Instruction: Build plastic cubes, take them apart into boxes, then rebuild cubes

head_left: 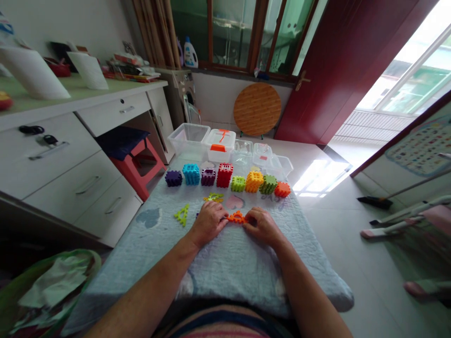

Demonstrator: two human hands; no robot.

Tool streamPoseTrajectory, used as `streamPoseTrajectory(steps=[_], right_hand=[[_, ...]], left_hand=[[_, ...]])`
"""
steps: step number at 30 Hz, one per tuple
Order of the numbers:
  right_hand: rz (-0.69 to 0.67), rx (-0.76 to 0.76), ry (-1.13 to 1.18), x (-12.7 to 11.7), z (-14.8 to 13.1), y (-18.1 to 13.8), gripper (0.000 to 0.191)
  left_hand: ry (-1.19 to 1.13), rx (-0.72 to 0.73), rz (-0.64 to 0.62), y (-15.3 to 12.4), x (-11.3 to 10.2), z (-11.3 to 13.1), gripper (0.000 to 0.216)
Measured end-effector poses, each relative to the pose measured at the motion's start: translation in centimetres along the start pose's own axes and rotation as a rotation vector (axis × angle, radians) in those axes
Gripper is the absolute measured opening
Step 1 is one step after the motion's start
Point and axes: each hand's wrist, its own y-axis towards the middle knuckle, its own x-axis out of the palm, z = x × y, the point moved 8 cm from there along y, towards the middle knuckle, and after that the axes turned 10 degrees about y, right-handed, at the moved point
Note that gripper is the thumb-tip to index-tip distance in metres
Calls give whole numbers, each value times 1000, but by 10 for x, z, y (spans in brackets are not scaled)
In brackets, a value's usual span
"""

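Both my hands meet at an orange triangular building piece (237,217) with toothed edges, low over the cloth. The fingers of my left hand (209,219) pinch its left corner. On its right corner, my right hand (261,225) closes its fingertips. A lime-green triangular frame (182,215) lies to the left of my left hand. Just beyond that hand are yellow-green flat pieces (213,197), partly overlapping. A bit of purple shows beside my left hand, mostly hidden. Farther back stands a row of toothed blocks, among them a red block (224,175) and a yellow block (254,181).
Behind the blocks stand an open clear bin (189,141), a lidded box with orange latches (220,144) and smaller clear containers (262,154). A red stool (137,162) is left of the cloth-covered table (239,277). A waste basket (93,263) stands at lower left.
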Motion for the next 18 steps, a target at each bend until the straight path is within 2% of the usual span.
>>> streamPoseTrajectory(steps=[3,6,10,14,16,18], right_hand=[[18,24,34,-7,3,-1,8],[90,37,65,-25,4,-4,4],[350,87,34,-79,12,-12,10],[630,253,-73,-141,37,-16,19],[705,377,-144,-161,53,-15,19],[719,497,-211,-172,69,-12,17]], left_hand=[[-28,-20,54,-1,-4,-2,11],[-42,-41,117,-1,-11,-4,11],[-38,-45,183,-2,-18,-4,11],[-33,-40,203,-2,-18,-4,13],[-26,-40,197,-2,-16,-5,13],[-18,-40,187,-2,-15,-5,14]])
